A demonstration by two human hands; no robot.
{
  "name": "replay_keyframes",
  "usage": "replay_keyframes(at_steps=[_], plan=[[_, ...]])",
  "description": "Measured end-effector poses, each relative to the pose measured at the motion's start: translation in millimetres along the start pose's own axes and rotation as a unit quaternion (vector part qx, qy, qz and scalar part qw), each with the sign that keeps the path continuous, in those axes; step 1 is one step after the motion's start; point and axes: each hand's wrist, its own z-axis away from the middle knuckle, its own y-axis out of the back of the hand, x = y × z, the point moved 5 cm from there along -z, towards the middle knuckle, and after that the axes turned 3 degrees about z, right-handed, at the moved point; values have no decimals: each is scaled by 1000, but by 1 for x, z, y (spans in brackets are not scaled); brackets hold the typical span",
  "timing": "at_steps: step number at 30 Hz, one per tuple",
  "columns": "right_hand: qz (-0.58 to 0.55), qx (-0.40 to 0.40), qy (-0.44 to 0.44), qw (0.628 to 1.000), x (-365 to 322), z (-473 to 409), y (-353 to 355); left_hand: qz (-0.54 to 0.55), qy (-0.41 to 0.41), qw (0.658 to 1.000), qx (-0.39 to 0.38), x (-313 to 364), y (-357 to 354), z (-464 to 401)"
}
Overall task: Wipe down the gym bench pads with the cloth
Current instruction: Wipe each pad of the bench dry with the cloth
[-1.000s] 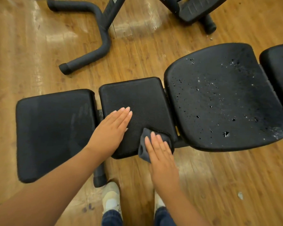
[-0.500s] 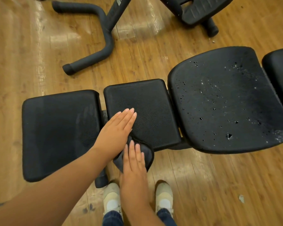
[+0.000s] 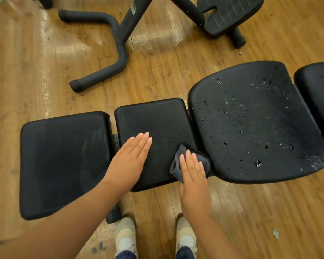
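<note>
Since half a second ago the right hand (image 3: 194,176) has slid the cloth (image 3: 189,165) from the near-left corner of the middle pad (image 3: 157,124) to its near-right corner. The hand lies flat with fingers straight, pressing the dark cloth down rather than clutching it; the cloth bunches out past the fingertips and touches the rim of the large pitted pad (image 3: 251,118) at right of centre. The left hand (image 3: 128,161) rests open and flat on the middle pad's left half, holding nothing, its wrist over the near edge.

The middle pad's far half is bare. A narrow gap separates it from the left pad (image 3: 64,161), which shows faint wipe streaks. A further pad (image 3: 320,98) is cut off at the right edge of the frame. Two light shoes (image 3: 125,238) stand just below the bench on the wooden floor (image 3: 251,221). In the upper part of the frame a curved black tubular frame (image 3: 118,53) and a footplate (image 3: 230,14) sit well apart from the pads.
</note>
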Motion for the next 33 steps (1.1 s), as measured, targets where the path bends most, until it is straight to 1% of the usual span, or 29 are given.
replay_keyframes(at_steps=[3,6,9,11,14,17,21,25,27,29,31,33], plan=[[-3,44,-26,999,2,-25,3,5,4,1000,3,1,-1,0],[-3,57,-24,998,1,-57,11,8,-2,1000,11,2,0,0],[-30,19,8,999,-2,-96,22,14,0,1000,14,3,0,1],[-32,9,26,999,-4,-132,28,11,-2,1000,21,3,0,1],[-16,-18,54,998,-10,-186,30,-2,-5,1000,21,3,-2,1],[16,-24,79,996,-10,-200,29,-7,-7,1000,17,3,-4,2],[1,-25,96,995,-6,-170,29,3,-5,1000,18,1,-5,2],[52,-26,123,991,4,-102,25,14,-9,1000,14,1,-6,2],[18,-24,128,991,15,-56,17,17,-5,1000,7,1,-6,3],[-27,-41,126,991,25,-15,11,9,-1,1000,3,1,-4,2],[-49,-68,130,988,32,3,3,7,16,1000,-5,3,-1,1],[-76,-75,129,986,33,2,0,23,62,998,8,10,8,-2]])
